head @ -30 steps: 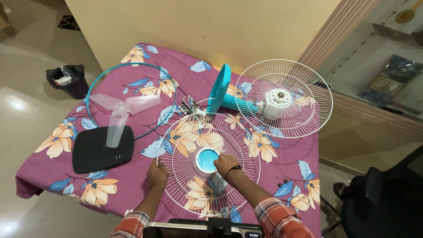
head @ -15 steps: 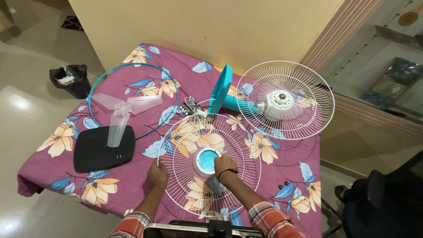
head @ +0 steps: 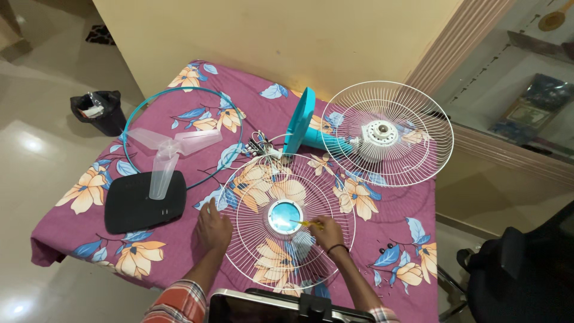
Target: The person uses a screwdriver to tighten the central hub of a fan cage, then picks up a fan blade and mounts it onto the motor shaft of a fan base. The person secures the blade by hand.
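Note:
A white wire fan grille [head: 251, 185] with a teal round centre cap [head: 284, 216] lies flat on the purple flowered cloth [head: 388, 215]. My left hand [head: 213, 227] rests on the grille's left rim, fingers spread. My right hand [head: 327, 232] sits on the grille's lower right wires and holds a thin yellow tool [head: 305, 223] whose tip points at the teal cap.
A second white grille with the motor [head: 380, 133] and teal stand [head: 299, 119] lies behind. A teal ring [head: 134, 110], a clear fan blade [head: 167, 149] and a black base [head: 140, 209] are on the left. A bin [head: 95, 110] stands on the floor, a black chair [head: 520, 269] at right.
My right hand has come off the teal centre cap and moved right and down, now holding a thin yellow tool. My left hand has shifted slightly and spread its fingers.

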